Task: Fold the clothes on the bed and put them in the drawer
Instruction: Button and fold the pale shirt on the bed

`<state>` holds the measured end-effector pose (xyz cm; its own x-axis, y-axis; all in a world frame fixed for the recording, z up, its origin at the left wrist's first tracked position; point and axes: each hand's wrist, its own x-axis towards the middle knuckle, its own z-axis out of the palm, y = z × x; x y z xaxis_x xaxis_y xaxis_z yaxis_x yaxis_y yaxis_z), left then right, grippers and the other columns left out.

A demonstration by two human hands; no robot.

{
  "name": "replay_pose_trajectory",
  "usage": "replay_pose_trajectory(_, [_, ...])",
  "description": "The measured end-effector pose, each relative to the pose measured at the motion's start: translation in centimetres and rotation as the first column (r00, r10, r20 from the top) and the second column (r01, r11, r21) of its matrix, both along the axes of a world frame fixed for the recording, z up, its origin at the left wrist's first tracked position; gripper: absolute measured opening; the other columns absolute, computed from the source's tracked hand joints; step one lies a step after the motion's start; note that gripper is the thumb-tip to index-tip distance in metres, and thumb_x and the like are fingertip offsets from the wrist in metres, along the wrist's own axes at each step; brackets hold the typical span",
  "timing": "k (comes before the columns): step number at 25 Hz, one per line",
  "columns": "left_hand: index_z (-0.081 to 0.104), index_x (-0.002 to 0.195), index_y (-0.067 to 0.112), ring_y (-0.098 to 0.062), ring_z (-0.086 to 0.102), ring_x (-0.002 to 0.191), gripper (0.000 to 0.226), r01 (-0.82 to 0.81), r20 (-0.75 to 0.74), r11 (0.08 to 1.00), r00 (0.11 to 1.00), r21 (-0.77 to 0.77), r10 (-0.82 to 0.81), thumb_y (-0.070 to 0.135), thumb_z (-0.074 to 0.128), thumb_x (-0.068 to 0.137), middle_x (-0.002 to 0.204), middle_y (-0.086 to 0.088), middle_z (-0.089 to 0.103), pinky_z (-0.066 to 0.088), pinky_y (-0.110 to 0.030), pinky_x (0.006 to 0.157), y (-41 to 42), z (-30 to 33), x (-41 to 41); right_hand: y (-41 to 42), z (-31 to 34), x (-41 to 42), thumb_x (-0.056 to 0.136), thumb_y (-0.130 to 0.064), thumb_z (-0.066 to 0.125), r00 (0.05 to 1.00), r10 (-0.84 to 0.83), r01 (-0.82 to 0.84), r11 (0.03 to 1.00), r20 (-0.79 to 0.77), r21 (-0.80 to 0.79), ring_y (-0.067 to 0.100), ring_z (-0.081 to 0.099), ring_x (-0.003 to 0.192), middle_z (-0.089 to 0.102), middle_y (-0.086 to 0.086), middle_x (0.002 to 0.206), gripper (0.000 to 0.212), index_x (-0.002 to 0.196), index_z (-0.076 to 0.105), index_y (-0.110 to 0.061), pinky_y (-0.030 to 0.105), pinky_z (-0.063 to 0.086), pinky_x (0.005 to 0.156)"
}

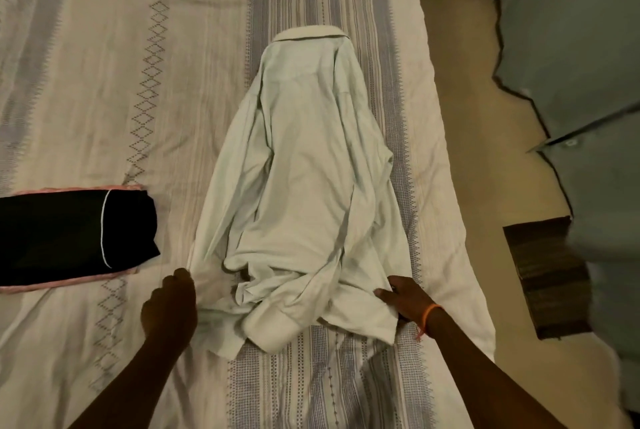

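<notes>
The left hand (171, 302) and right hand (403, 297) each pinch a bottom corner of the pale green cotton shirt (304, 165). Lift both corners evenly up to the collar.

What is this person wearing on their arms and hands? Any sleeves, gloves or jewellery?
Both forearms are bare as far as the picture shows: no sleeves and no gloves. The right hand has a thin orange band round its wrist, with a short loose end hanging from it. The left hand and its wrist carry nothing visible: no watch or band, and no ring that I can make out.
</notes>
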<state>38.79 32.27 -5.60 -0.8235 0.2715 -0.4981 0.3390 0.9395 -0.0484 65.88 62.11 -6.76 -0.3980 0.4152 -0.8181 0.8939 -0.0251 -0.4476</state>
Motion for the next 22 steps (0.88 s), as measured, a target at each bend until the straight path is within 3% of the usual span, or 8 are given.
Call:
replay_pose_trajectory(3, [0.041, 0.126, 0.003, -0.037, 0.058, 0.093, 0.041, -0.130, -0.010, 0.990, 0.991, 0.055, 0.131, 0.009, 0.057, 0.089, 0.114, -0.019, 0.052, 0.049, -0.045, 0.075, -1.3, -0.5, 1.2, -2.0, -0.7, 0.2, 0.090, -0.047, 0.064, 1.000, -0.003, 0.004, 0.998, -0.004, 0.065, 0.012, 0.060, 0.068, 0.067, 0.000, 0.072, 0.036, 0.076, 0.065, -0.014, 0.021, 0.043, 0.057])
replay_pose_trajectory(6, [0.046, 0.135, -0.004, -0.044, 0.049, 0.093, 0.076, 0.202, -0.196, 0.977, 0.963, 0.060, -0.187, -0.001, 0.075, 0.065, 0.126, -0.029, 0.045, 0.041, -0.054, 0.073, -2.4, -1.5, 3.4, -3.8, -1.1, -1.0, 0.095, -0.044, 0.056, 0.981, -0.171, 0.184, 0.971, -0.090, 0.155, 0.011, 0.047, 0.058, 0.049, -0.004, 0.056, 0.047, 0.059, 0.047, -0.016, 0.019, 0.034, 0.055])
replay_pose_trajectory(10, [0.058, 0.109, 0.002, -0.035, 0.058, 0.080, 0.041, 0.581, -0.302, 0.726, 0.813, 0.367, -0.498, -0.006, 0.068, 0.070, 0.100, -0.014, 0.055, 0.048, -0.045, 0.069, -1.5, -3.8, 5.4, -4.5, -1.6, -0.8, 0.098, -0.034, 0.054, 0.961, -0.220, 0.276, 0.817, -0.168, 0.506, 0.026, 0.058, 0.077, 0.058, 0.005, 0.073, 0.033, 0.073, 0.057, -0.013, 0.029, 0.040, 0.066])
replay_pose_trajectory(12, [0.054, 0.115, 0.001, -0.034, 0.064, 0.081, 0.035, 0.421, -0.141, 0.734, 0.899, 0.532, -0.414, 0.006, 0.061, 0.082, 0.099, -0.013, 0.056, 0.055, -0.041, 0.070, -0.4, -5.0, 5.9, -3.2, -2.1, -0.2, 0.094, -0.033, 0.061, 0.960, -0.273, 0.242, 0.697, -0.062, 0.675, 0.037, 0.055, 0.103, 0.060, 0.016, 0.108, 0.030, 0.108, 0.062, -0.007, 0.041, 0.044, 0.082])
replay_pose_trajectory(14, [0.050, 0.126, -0.005, -0.036, 0.063, 0.092, 0.054, 0.146, 0.134, 0.849, 0.960, 0.508, -0.245, 0.013, 0.073, 0.081, 0.106, -0.019, 0.059, 0.054, -0.043, 0.076, 0.6, -5.5, 5.7, -1.9, -2.6, 0.5, 0.086, -0.039, 0.069, 0.937, -0.335, 0.177, 0.702, 0.100, 0.689, 0.041, 0.047, 0.119, 0.047, 0.018, 0.134, 0.063, 0.135, 0.046, -0.007, 0.052, 0.043, 0.092])
replay_pose_trajectory(17, [0.059, 0.110, -0.001, -0.032, 0.065, 0.093, 0.030, 0.143, 0.229, 0.918, 0.944, 0.370, -0.239, 0.014, 0.069, 0.086, 0.100, -0.016, 0.066, 0.049, -0.038, 0.079, 0.3, -5.9, 5.8, -1.5, -2.6, -0.4, 0.085, -0.041, 0.067, 0.987, -0.160, 0.111, 0.645, -0.008, 0.756, 0.035, 0.057, 0.102, 0.058, 0.012, 0.113, 0.043, 0.114, 0.056, -0.012, 0.045, 0.047, 0.081])
replay_pose_trajectory(19, [0.057, 0.092, 0.010, -0.025, 0.067, 0.086, 0.018, 0.200, 0.229, 0.915, 0.929, 0.350, -0.290, 0.024, 0.067, 0.088, 0.092, -0.008, 0.069, 0.046, -0.030, 0.071, 0.0, -5.1, 5.9, -2.6, -1.1, -4.1, 0.084, -0.056, 0.062, 0.965, -0.181, 0.257, 0.791, -0.189, 0.555, 0.025, 0.062, 0.079, 0.063, 0.003, 0.084, 0.040, 0.084, 0.057, -0.017, 0.036, 0.048, 0.071])
replay_pose_trajectory(22, [0.054, 0.112, 0.025, -0.013, 0.061, 0.104, 0.054, 0.376, 0.427, 0.911, 0.805, 0.168, -0.411, 0.065, 0.065, 0.077, 0.113, 0.004, 0.065, 0.042, -0.023, 0.079, -1.2, -4.1, 4.7, -5.0, -0.8, -9.0, 0.074, -0.070, 0.066, 0.987, -0.156, 0.161, 0.944, -0.040, 0.287, 0.022, 0.063, 0.077, 0.065, 0.002, 0.083, 0.056, 0.085, 0.057, -0.016, 0.033, 0.047, 0.068])
